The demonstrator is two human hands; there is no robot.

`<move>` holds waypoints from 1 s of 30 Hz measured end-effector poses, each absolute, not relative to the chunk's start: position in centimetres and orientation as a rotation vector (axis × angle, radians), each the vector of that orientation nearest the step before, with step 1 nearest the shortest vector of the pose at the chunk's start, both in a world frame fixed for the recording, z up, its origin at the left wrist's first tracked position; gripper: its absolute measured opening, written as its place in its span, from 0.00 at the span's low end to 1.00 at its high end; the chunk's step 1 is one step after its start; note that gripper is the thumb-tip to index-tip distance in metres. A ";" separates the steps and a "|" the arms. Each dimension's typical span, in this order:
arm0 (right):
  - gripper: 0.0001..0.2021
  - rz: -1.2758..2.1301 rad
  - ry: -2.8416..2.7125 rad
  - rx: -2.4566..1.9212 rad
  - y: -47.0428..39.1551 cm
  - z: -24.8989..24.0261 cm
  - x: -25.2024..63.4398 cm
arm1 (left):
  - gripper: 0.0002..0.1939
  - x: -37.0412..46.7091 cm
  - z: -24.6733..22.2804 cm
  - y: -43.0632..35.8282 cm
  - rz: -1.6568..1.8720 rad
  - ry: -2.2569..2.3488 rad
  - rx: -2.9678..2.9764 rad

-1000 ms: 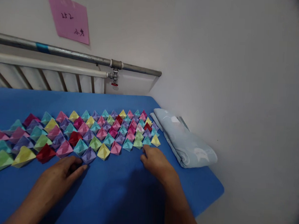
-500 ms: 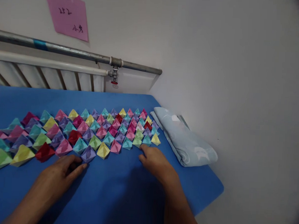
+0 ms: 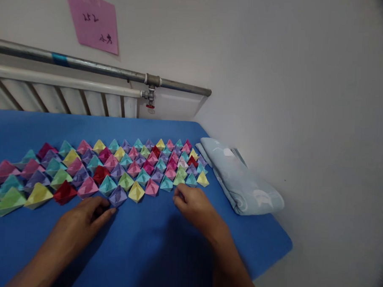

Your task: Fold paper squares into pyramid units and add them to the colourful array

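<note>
Rows of small folded paper boats in many colours stand close together on a blue table (image 3: pixel 136 242). My left hand (image 3: pixel 88 217) rests at the front row, its thumb and fingers apart beside a purple paper boat (image 3: pixel 117 196); the fingertips are at that boat's left and front edges. Just in front of a light green paper boat (image 3: pixel 179 179), my right hand (image 3: pixel 193 203) has its fingers curled in, and whatever is between them, if anything, is hidden. Between the hands stand a yellow paper boat (image 3: pixel 136 192) and a pink paper boat (image 3: pixel 152 187).
A folded pale blue cloth (image 3: pixel 240 179) with white patterns lies at the table's right edge. Behind the table are a white radiator (image 3: pixel 94 103), a metal pipe (image 3: pixel 102 69) and a valve (image 3: pixel 151 97). A pink paper note (image 3: pixel 95 23) hangs on the wall.
The view has shifted slightly, so the scene sits a little to the right. My right hand's fingers have drawn back from the light green boat and curled in. My left hand stays beside the purple boat.
</note>
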State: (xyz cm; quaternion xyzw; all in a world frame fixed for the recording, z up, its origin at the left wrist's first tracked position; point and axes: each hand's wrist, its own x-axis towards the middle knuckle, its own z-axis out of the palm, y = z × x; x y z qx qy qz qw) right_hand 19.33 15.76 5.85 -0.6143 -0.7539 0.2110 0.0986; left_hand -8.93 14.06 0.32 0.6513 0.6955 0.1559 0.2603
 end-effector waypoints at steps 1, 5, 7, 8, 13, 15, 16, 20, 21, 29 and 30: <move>0.07 0.597 -2.205 -1.788 15.9 5.8 19.2 | 0.20 -8.9 0.3 14.0 0.421 1.884 1.764; 0.14 0.554 -2.175 -1.683 16.4 5.1 18.9 | 0.19 -8.9 0.5 14.0 0.429 1.878 1.767; 0.15 0.536 -2.177 -1.649 16.6 4.6 18.9 | 0.19 -8.8 0.6 14.1 0.425 1.880 1.772; 0.15 0.524 -2.185 -1.641 16.8 4.3 18.9 | 0.19 -8.8 0.6 14.1 0.422 1.881 1.774; 0.14 0.504 -2.231 -1.630 17.1 3.4 18.6 | 0.21 -9.0 0.3 14.0 0.407 1.867 1.779; 0.12 0.510 -2.240 -1.637 17.2 3.4 18.5 | 0.21 -9.1 0.1 14.0 0.418 1.861 1.778; 0.11 0.511 -2.241 -1.644 17.3 3.3 18.4 | 0.21 -9.1 0.0 14.0 0.422 1.861 1.777; 0.09 0.501 -2.230 -1.639 17.3 3.3 18.3 | 0.21 -9.1 -0.1 14.1 0.412 1.858 1.773; 0.09 0.496 -2.227 -1.629 17.3 3.2 18.2 | 0.21 -9.0 0.0 14.1 0.410 1.859 1.773; 0.07 0.424 -2.157 -1.677 17.3 2.8 17.9 | 0.21 -8.8 0.4 13.9 0.402 1.859 1.767; 0.08 0.412 -2.151 -1.684 17.3 2.7 17.9 | 0.21 -8.9 0.3 13.9 0.401 1.860 1.767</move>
